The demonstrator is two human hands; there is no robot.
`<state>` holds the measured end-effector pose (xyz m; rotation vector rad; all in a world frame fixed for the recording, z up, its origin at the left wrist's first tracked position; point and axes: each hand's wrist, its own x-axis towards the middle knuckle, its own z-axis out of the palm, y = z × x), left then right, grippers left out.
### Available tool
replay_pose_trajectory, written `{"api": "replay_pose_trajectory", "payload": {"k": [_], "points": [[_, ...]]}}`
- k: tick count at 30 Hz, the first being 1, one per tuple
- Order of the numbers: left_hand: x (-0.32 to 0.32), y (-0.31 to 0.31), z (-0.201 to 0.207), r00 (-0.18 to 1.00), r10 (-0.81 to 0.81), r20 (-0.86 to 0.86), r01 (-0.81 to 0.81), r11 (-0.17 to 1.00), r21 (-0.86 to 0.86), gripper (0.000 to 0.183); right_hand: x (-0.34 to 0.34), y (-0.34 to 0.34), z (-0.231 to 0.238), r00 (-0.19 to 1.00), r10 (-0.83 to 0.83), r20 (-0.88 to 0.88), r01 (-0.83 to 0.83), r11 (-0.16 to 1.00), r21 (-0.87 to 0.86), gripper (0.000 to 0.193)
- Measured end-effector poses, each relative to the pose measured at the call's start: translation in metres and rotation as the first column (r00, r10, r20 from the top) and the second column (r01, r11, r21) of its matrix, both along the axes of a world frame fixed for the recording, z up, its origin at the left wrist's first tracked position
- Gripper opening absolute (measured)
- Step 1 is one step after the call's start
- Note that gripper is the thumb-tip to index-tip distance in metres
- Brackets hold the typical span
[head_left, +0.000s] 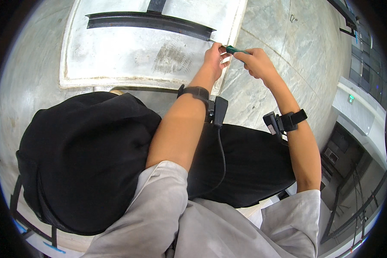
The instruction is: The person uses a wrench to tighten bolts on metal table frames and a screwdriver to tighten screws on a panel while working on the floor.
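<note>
A black metal beam (150,22) lies across the white tabletop, with a short black piece standing off its far side. My right hand (259,64) is closed around the green handle of what looks like a screwdriver (234,49). Its thin shaft points left to the beam's right end, where the tip seems to touch. Just below that end, my left hand (213,58) pinches around the shaft, its other fingers loosely curled. What lies between the left fingertips is partly hidden.
The white board (116,60) has a raised rim and a dark scuffed patch (172,59). Grey marble-like floor (266,38) lies to its right. Black devices are strapped on both forearms, and a cable (221,159) hangs from the left one. My black-clad knees (86,155) are below the board.
</note>
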<state>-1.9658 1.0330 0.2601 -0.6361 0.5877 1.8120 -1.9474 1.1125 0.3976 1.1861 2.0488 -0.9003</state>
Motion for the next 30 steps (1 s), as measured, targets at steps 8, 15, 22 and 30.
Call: {"api": "replay_pose_trajectory", "payload": {"k": [8,15,22,30], "points": [[0.0,0.003,-0.002,0.982,0.14,0.127,-0.159,0.976,0.148,0.019,-0.022,-0.006,0.003,0.825,-0.557,0.096,0.529,0.703,-0.475,0.022],[0.004,0.0,0.004,0.975,0.099,0.198,-0.128,0.982,0.138,0.027,-0.028,0.006,-0.004,0.85,0.527,-0.012,-0.525,0.843,-0.118,0.026],[0.012,-0.003,0.01,0.967,0.15,0.205,-0.184,0.97,0.159,0.029,-0.021,-0.024,0.006,0.55,0.816,0.181,-0.81,0.466,0.357,0.031],[0.011,0.01,0.006,0.972,0.155,0.177,-0.172,0.981,0.089,0.031,-0.003,-0.007,0.009,0.839,-0.536,0.092,0.529,0.765,-0.366,0.031]]}}
